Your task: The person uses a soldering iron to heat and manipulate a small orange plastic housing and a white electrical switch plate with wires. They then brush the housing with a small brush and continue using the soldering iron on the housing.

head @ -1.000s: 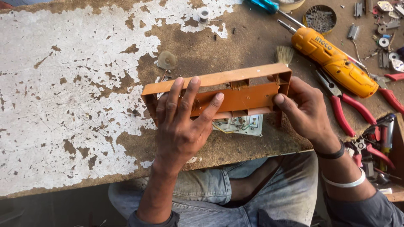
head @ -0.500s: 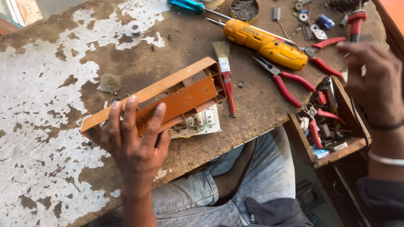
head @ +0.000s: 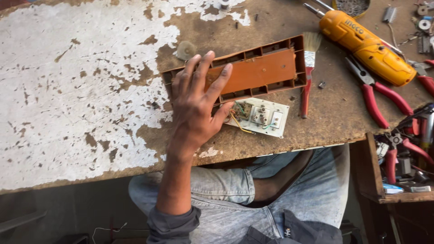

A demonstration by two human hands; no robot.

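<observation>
My left hand (head: 199,106) lies flat on the left half of a long brown plastic casing (head: 262,70) that rests hollow side up on the worn workbench (head: 81,90). Its fingers are spread across the casing's ribs and pin it down. Just in front of the casing lies a white switch-and-socket plate (head: 262,117) with coloured wires showing at its left end. My right hand is out of view.
A small paintbrush with a red handle (head: 308,77) lies right of the casing. Beyond it are an orange cordless screwdriver (head: 368,47) and red-handled pliers (head: 377,97). An open drawer (head: 402,162) of tools sits at the right. A grey disc (head: 186,49) lies behind the casing.
My right hand let go of the casing, moved off toward the tools and left the view. The casing went from being held up to lying flat under my left hand.
</observation>
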